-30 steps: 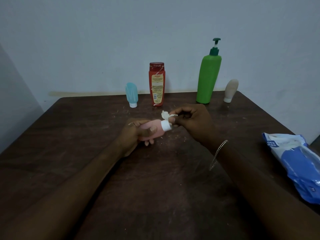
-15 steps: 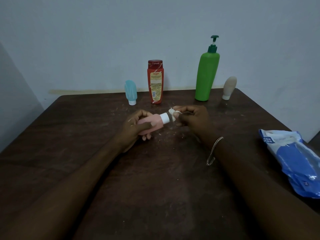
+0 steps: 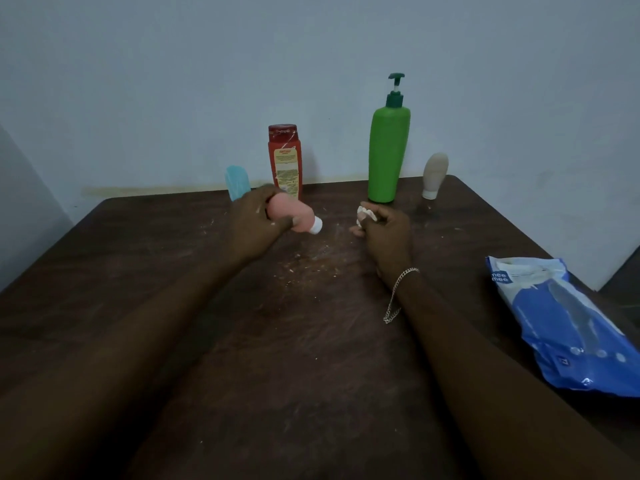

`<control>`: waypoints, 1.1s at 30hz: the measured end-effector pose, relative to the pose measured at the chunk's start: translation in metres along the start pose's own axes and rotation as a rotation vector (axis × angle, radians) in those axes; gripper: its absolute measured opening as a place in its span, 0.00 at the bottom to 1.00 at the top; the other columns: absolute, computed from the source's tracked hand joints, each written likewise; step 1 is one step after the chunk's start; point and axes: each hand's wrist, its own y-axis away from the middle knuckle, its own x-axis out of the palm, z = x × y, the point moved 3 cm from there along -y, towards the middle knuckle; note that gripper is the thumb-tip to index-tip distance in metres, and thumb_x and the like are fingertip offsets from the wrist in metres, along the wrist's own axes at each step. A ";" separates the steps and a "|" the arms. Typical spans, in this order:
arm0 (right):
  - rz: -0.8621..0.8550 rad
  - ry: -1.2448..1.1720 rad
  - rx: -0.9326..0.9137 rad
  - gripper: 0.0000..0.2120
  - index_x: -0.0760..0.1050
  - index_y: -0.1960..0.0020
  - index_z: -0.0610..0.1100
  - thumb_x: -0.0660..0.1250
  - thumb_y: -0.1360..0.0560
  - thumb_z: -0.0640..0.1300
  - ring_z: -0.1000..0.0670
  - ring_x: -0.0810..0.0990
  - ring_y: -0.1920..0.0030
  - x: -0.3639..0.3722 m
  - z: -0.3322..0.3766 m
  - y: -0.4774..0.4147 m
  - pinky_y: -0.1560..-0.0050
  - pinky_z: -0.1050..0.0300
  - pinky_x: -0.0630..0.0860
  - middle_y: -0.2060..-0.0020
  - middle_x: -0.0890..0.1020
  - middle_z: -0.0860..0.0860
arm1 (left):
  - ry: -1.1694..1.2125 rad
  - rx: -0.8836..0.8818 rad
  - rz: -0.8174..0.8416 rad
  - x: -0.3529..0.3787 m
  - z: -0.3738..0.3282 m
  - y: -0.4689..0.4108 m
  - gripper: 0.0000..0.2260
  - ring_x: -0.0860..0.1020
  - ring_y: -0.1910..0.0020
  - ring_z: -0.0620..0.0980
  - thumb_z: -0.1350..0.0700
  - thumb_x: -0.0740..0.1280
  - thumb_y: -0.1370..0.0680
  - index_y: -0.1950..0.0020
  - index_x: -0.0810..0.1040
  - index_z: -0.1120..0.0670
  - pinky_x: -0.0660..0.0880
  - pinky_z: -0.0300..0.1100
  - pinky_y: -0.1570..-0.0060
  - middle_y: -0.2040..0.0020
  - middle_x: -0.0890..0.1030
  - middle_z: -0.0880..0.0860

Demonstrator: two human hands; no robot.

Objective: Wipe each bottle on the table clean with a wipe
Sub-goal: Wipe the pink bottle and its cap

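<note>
Pink squeeze bottle, crumpled wipe, separate hands.

One head-worn camera looks forward and down across the table toward the wall.

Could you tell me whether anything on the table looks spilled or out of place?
Pale crumbs lie scattered on the dark table between the hands. The wipes packet overhangs the table's right edge.

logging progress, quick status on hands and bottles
Left hand shut on pink bottle, cap tilted down. Right hand shut on wipe, apart from bottle. Nothing between them.
</note>
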 end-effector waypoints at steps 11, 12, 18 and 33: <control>-0.137 -0.087 0.038 0.08 0.81 0.51 0.41 0.68 0.26 0.31 0.49 0.79 0.69 -0.009 -0.015 -0.013 0.66 0.55 0.79 0.65 0.81 0.44 | -0.249 0.237 0.165 0.061 -0.047 -0.132 0.19 0.78 0.43 0.55 0.59 0.75 0.28 0.39 0.75 0.51 0.75 0.41 0.54 0.37 0.79 0.56; -0.144 -0.065 0.025 0.08 0.81 0.52 0.43 0.69 0.27 0.32 0.49 0.80 0.68 -0.009 -0.018 -0.015 0.63 0.51 0.80 0.65 0.82 0.45 | -0.269 0.242 0.184 0.068 -0.048 -0.140 0.18 0.78 0.43 0.56 0.60 0.75 0.28 0.40 0.76 0.51 0.76 0.44 0.54 0.37 0.79 0.56; -0.146 0.041 -0.001 0.08 0.81 0.57 0.50 0.70 0.28 0.37 0.50 0.82 0.66 -0.010 -0.025 -0.018 0.59 0.44 0.83 0.66 0.84 0.49 | -0.395 0.260 0.272 0.096 -0.048 -0.164 0.16 0.78 0.48 0.55 0.62 0.72 0.27 0.41 0.77 0.52 0.74 0.47 0.56 0.40 0.79 0.58; -0.093 0.151 -0.049 0.09 0.81 0.55 0.55 0.68 0.34 0.53 0.49 0.82 0.63 -0.005 -0.037 -0.023 0.58 0.40 0.81 0.65 0.84 0.52 | -0.500 0.231 0.243 0.093 -0.045 -0.153 0.33 0.75 0.35 0.58 0.56 0.74 0.27 0.24 0.66 0.51 0.74 0.50 0.42 0.32 0.75 0.58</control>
